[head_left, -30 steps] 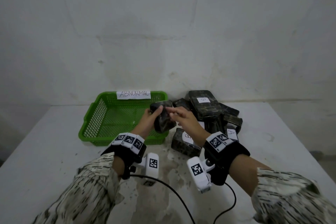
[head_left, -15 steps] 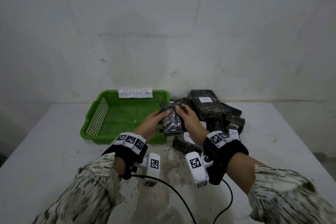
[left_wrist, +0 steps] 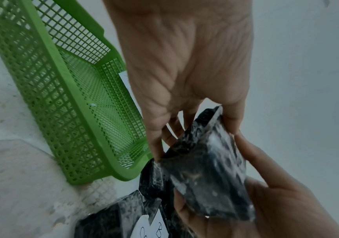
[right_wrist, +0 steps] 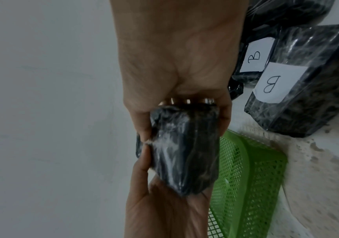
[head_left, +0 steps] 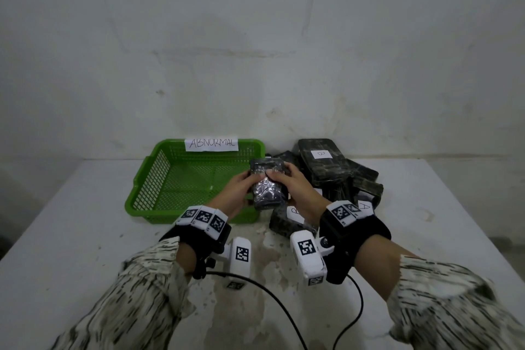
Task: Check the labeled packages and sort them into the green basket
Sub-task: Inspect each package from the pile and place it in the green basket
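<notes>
We hold the package (head_left: 267,185) mid-frame, over the basket's (head_left: 147,179) right edge, left hand (head_left: 237,193) and right hand (head_left: 292,189) curled round its sides. Slick film, probably light and soft; no label shows, so grip the edges.

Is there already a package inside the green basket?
No, the green basket shows only bare mesh; both hands hold the package beside it.

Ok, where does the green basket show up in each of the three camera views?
Head: green basket left of centre, on the table, behind the left hand.
Left wrist: left half, running diagonally.
Right wrist: lower right.
Shared landmark: the held package, beside the basket in every view.
</notes>
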Motion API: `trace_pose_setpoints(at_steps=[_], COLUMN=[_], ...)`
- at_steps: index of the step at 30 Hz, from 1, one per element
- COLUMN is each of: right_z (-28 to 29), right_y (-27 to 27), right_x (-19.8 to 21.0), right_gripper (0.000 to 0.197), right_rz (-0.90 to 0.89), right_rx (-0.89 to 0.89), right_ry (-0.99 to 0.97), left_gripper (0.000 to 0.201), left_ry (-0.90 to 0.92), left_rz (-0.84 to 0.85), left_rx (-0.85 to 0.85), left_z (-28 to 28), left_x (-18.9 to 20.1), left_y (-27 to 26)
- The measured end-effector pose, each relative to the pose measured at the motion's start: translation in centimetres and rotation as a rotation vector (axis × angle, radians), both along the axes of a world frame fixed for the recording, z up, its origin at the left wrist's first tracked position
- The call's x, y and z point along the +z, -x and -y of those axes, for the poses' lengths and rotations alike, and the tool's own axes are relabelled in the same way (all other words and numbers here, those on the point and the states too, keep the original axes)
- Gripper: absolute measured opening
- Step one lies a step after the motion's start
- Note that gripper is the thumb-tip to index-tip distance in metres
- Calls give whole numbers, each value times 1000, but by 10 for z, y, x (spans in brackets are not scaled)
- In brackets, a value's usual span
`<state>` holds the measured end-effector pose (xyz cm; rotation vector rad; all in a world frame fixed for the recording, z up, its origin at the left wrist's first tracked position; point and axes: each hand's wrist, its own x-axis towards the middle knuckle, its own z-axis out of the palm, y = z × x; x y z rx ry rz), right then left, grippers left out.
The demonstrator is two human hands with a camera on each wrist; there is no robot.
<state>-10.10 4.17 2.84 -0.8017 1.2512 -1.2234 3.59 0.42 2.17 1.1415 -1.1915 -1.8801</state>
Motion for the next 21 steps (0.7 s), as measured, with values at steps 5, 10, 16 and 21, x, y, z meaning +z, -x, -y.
trace_pose_setpoints(at_steps=[5, 10, 16, 21], right_z=[0, -1, -3, -2], right_y=[7, 12, 12, 16], right_x=[-4, -8, -11, -12], right_gripper=[56, 54, 60, 71], right_rz=[18, 5, -69, 50], right_rx=[14, 44, 86, 184], right_ry=[20, 27, 110, 64], left_gripper=[25, 36, 40, 51], left_ry=[-36, -14, -8, -1], left_rz=[-69, -46, -74, -128], left_rx=[-2, -34, -42, -46], left_z=[2, 0, -3, -2], left_x=[2, 1, 0, 1], left_y=[-1, 1, -2, -9])
